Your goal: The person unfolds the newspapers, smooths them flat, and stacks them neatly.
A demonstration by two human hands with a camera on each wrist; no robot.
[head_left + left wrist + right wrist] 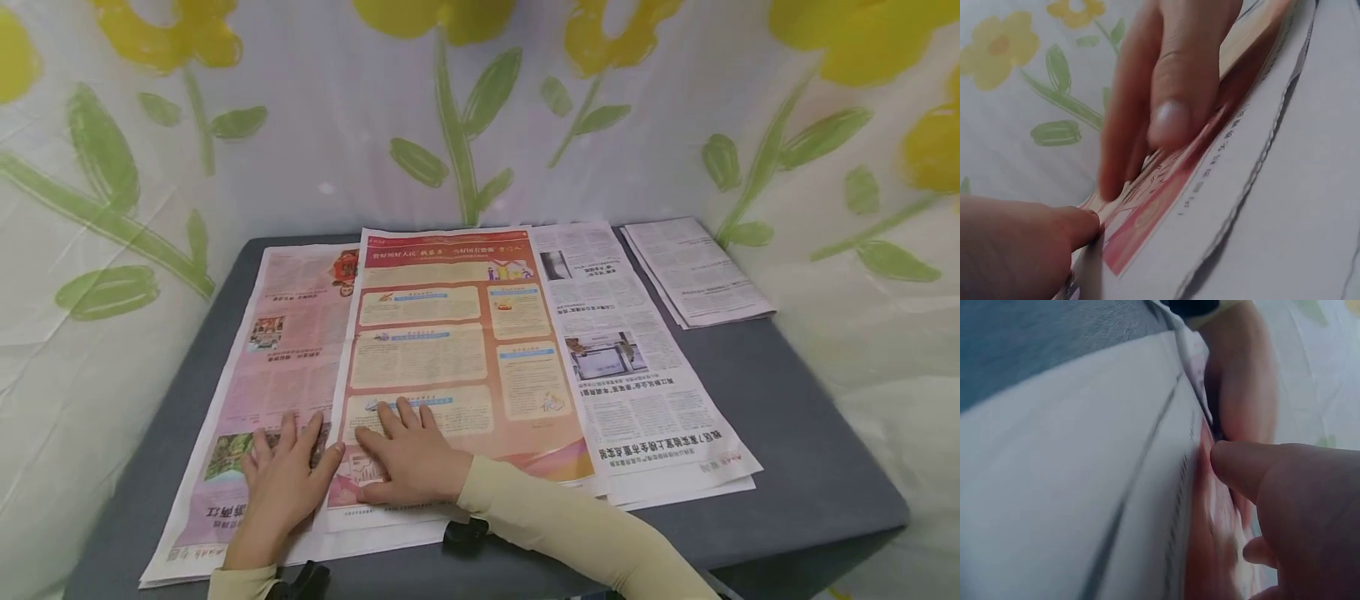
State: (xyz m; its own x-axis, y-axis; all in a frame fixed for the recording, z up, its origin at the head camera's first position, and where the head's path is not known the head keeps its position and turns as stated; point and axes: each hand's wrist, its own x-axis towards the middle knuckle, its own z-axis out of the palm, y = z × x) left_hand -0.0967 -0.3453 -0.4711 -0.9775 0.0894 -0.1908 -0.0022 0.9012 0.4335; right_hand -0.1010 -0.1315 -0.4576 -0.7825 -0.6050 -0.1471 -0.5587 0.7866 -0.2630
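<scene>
An orange-and-red newspaper page (420, 358) lies in the middle, over a pink newspaper page (292, 358) on the left and a black-and-white newspaper page (630, 358) on the right. My left hand (285, 483) rests with spread fingers on the pink page, its thumb at the orange page's left edge. Flat on the lower left of the orange page is my right hand (416, 462), fingers extended. In the left wrist view the right hand (1185, 75) shows close to the left thumb (1079, 225). The right wrist view shows the right thumb (1241, 464) near the paper's surface.
A folded newspaper (697, 271) lies at the back right of the dark grey table (810, 450). A white curtain (315, 125) with yellow flowers stands behind and at both sides. Black wrist straps (465, 535) sit near the table's front edge.
</scene>
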